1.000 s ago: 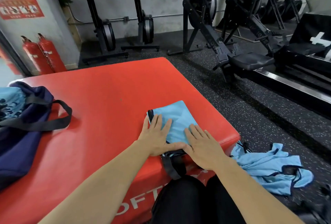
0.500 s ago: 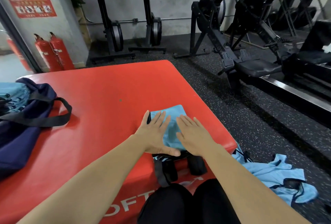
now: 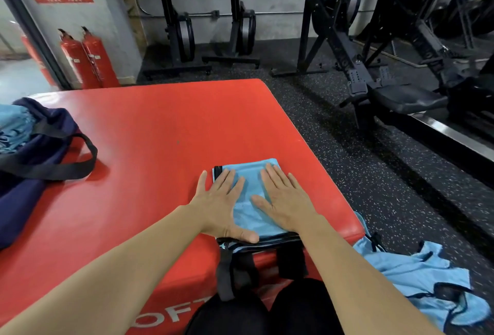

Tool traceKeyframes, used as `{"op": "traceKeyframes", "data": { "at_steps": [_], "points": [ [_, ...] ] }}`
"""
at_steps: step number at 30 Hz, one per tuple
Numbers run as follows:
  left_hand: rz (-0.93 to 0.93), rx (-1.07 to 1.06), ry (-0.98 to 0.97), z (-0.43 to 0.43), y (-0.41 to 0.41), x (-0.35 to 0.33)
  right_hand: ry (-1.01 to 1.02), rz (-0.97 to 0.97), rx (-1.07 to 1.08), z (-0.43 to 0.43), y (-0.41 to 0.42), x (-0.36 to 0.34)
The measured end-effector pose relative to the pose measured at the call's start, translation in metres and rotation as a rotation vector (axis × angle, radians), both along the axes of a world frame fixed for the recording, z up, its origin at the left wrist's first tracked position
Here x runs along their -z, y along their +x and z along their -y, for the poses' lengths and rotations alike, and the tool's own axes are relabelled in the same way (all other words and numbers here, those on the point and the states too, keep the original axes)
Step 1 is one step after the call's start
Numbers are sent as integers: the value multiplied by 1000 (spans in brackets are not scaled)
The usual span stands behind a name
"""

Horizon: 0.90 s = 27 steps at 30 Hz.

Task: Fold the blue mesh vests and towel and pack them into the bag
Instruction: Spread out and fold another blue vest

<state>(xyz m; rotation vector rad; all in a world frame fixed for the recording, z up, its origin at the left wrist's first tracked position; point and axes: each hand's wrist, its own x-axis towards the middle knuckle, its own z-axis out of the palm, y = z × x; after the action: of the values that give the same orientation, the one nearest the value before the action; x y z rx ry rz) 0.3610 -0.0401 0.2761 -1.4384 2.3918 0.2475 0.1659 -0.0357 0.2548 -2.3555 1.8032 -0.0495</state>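
Observation:
A folded blue mesh vest (image 3: 250,195) with black trim lies at the near right edge of the red soft box (image 3: 160,134). My left hand (image 3: 220,201) lies flat on its left half, fingers straight. My right hand (image 3: 284,201) presses flat on its right half. Black straps of the vest hang over the box's front edge. A navy bag (image 3: 32,152) stands at the left of the box with blue fabric (image 3: 13,128) inside it. More blue mesh vests (image 3: 417,278) lie crumpled on the floor at the right.
Rowing machines (image 3: 374,67) and upright black machines (image 3: 181,27) stand on the speckled black floor beyond and right of the box. Two red fire extinguishers (image 3: 85,59) lean against the wall at the far left. My dark-clad knees (image 3: 267,313) touch the box's front.
Both hands slid forward over the folded vest and spread apart, flattening it. The view has tilted up and to the left slightly.

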Motion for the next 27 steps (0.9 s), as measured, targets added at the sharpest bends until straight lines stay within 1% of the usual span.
{"op": "traceKeyframes", "data": {
  "at_steps": [2,4,5,7,10,11,12,13,15,17,18,21,22,24,26,27],
  "points": [
    [-115,-77,-30,6,-1,-8,-19,-10,-7,1,0,3],
    [-299,-172,-159,19,-5,-19,-10,18,-17,1,1,1],
    [-338,-200,-232,27,-6,-23,6,55,-20,1,1,-2],
    [-290,-245,-278,43,-7,-28,-5,134,-14,3,-1,-9],
    [-172,-349,-206,62,-3,-30,-229,189,23,16,-10,-15],
    [-144,-364,-188,67,-2,-31,-286,191,55,22,-12,-16],
    [-133,-372,-164,71,-1,-33,-301,178,92,27,-13,-18],
    [-132,-384,-132,75,-1,-35,-271,155,140,33,-14,-20],
    [-128,-408,-49,82,-5,-41,-134,124,240,46,-13,-22],
    [-121,-421,43,89,-7,-44,9,157,325,60,-11,-24],
    [-150,-430,95,93,-7,-45,62,183,358,68,-10,-27],
    [-404,-490,218,103,1,-48,214,235,421,85,-9,-37],
    [-492,-512,219,107,4,-50,229,290,440,90,-10,-38],
    [-620,-549,163,115,11,-53,222,502,492,101,-9,-37],
    [-694,-570,98,119,15,-56,221,698,507,109,-7,-37],
    [-721,-574,74,119,16,-57,230,733,492,114,-6,-37]
  ]
}}
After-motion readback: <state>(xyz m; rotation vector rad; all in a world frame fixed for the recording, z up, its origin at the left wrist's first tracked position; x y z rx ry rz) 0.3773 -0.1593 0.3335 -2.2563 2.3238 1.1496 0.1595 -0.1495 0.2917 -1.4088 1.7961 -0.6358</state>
